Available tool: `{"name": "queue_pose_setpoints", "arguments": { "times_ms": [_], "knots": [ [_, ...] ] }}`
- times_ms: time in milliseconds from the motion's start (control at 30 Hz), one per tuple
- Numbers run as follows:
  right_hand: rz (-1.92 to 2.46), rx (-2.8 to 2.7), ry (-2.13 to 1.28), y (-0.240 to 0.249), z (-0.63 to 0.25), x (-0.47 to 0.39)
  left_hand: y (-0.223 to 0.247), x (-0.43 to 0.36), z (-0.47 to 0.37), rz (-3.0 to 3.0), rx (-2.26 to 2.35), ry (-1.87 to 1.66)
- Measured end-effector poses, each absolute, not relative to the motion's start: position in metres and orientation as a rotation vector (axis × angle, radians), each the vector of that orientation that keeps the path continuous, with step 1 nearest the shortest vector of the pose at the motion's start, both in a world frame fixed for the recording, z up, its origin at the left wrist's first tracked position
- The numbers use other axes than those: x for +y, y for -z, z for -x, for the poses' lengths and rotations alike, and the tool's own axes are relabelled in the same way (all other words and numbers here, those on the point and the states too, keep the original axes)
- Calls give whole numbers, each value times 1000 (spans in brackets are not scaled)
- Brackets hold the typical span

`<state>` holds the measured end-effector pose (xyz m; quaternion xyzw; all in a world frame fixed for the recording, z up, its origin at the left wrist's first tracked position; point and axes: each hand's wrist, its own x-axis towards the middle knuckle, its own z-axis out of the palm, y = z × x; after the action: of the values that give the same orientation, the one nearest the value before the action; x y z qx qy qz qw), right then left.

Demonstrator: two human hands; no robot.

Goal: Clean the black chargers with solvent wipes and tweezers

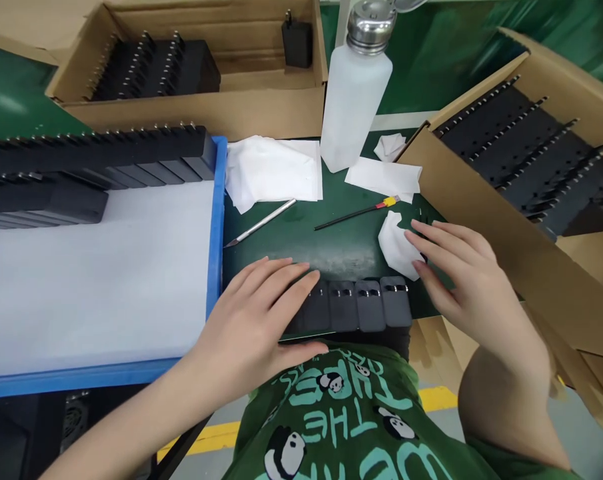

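Several black plug adapters [343, 307] stand in a row along the front edge of the green table, prongs facing up. My left hand [261, 310] lies over the left end of that row, fingers extended, hiding some of the adapters. On the right, my right hand [456, 273] is spread, its fingertips at a crumpled white cloth [397, 247] just behind the row's right end. A craft knife [264, 223] lies behind my left hand. To its right rests a thin black stick with a red and yellow end [354, 217].
At the left is a blue-rimmed tray [216, 227] with rows of black adapters. Cardboard boxes with more adapters stand at the back [196, 110] and right [506, 240]. A white bottle [354, 100] stands near folded white cloths [276, 170] and a white paper piece [384, 177].
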<state>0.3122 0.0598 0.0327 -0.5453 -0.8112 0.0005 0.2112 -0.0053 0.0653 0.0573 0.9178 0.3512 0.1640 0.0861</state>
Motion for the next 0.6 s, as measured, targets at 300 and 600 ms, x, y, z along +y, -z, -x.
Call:
{"name": "queue_pose_setpoints", "arguments": {
  "times_ms": [300,600],
  "knots": [
    [1481,-1926,116,-64,-294,40,-53,68,-16,-2712,1045,-588],
    [1307,-2439,93,-64,-202,4,-55,71,-18,-2682,1057,-548]
  ]
}}
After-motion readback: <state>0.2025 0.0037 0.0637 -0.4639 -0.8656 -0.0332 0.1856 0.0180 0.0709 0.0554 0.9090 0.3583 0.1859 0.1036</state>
